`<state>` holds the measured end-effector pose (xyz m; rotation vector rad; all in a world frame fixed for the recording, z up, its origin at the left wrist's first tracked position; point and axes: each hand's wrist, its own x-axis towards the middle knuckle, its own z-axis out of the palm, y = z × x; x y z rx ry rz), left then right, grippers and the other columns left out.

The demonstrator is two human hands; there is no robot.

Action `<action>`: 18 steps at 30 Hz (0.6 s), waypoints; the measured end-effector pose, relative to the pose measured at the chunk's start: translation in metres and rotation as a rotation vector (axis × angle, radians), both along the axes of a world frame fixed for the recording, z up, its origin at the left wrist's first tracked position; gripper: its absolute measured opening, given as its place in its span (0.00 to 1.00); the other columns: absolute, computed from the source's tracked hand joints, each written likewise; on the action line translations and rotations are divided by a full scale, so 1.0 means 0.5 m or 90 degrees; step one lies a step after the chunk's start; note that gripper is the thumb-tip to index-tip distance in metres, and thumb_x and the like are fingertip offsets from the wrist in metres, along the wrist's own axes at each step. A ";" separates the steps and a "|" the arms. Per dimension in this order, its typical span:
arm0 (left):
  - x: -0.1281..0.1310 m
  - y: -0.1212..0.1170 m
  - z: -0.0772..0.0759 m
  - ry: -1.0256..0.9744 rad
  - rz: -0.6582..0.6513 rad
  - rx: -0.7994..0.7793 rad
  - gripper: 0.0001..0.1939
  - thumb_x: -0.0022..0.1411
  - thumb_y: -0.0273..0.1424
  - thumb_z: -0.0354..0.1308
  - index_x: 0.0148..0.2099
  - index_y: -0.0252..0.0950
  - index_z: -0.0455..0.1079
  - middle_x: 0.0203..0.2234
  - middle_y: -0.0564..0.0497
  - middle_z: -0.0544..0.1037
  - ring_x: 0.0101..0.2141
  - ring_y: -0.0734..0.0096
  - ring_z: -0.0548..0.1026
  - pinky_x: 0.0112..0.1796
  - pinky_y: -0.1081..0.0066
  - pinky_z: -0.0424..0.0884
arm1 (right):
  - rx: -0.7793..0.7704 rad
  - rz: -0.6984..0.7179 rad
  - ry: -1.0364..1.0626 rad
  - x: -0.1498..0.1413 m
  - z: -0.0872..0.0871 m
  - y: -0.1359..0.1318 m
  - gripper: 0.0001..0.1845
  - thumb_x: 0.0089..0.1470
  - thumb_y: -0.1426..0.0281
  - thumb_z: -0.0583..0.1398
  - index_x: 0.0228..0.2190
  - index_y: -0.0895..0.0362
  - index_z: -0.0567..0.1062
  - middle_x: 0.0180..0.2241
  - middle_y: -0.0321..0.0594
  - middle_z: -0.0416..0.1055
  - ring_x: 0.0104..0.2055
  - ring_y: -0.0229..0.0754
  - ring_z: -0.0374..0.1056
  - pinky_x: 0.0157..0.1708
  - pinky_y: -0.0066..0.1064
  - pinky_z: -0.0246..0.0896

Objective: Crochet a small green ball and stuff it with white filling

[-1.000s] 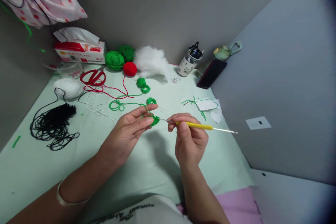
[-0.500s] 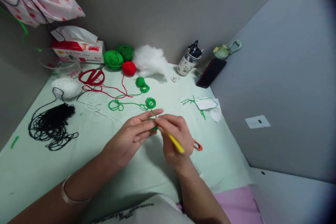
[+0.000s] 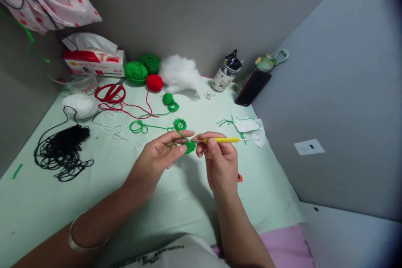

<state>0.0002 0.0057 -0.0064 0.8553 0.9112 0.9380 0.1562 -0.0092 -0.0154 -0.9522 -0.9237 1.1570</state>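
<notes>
Between thumb and fingers my left hand (image 3: 157, 155) pinches a small green crochet piece (image 3: 189, 147), with green yarn running over its raised index finger. My right hand (image 3: 221, 161) is closed on the yellow handle of a crochet hook (image 3: 224, 140). The hook lies nearly level, its metal tip at the green piece and its other thin end pointing right. Just beyond the fingers is a coil of green yarn (image 3: 180, 124), joined by loose strands to a small green ball (image 3: 168, 99). An orange stitch marker (image 3: 240, 177) is partly hidden behind my right wrist.
Black yarn (image 3: 64, 146), a white yarn ball (image 3: 80, 106) and red scissors (image 3: 109, 93) lie on the left. Along the back stand a tissue box (image 3: 96, 63), green balls (image 3: 136, 72), a red ball (image 3: 154, 83), white stuffing (image 3: 180, 73), a pen cup (image 3: 222, 77) and a phone (image 3: 253, 88).
My right hand has turned, swinging the hook from pointing down toward me to nearly level. The green piece shows more between my hands, which have moved slightly apart.
</notes>
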 end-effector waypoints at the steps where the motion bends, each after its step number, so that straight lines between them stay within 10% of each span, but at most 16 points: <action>1: -0.001 0.000 0.000 -0.011 0.004 -0.005 0.14 0.61 0.34 0.67 0.50 0.44 0.80 0.38 0.53 0.80 0.32 0.74 0.68 0.30 0.73 0.61 | -0.003 0.002 0.015 0.000 0.002 0.001 0.08 0.62 0.65 0.63 0.35 0.52 0.83 0.33 0.37 0.79 0.30 0.34 0.69 0.31 0.28 0.64; 10: -0.001 0.001 -0.001 -0.031 0.024 -0.009 0.13 0.59 0.32 0.68 0.48 0.43 0.81 0.37 0.52 0.78 0.38 0.70 0.70 0.42 0.69 0.64 | 0.043 0.012 -0.019 0.000 0.009 -0.003 0.10 0.66 0.65 0.59 0.35 0.54 0.79 0.34 0.39 0.80 0.30 0.36 0.72 0.31 0.30 0.68; 18: 0.002 -0.002 -0.004 0.163 0.078 0.145 0.13 0.62 0.26 0.64 0.47 0.46 0.81 0.30 0.57 0.69 0.29 0.77 0.63 0.34 0.73 0.62 | 0.315 -0.061 -0.470 -0.001 0.008 -0.026 0.14 0.65 0.79 0.55 0.46 0.54 0.76 0.40 0.43 0.79 0.40 0.42 0.75 0.38 0.36 0.72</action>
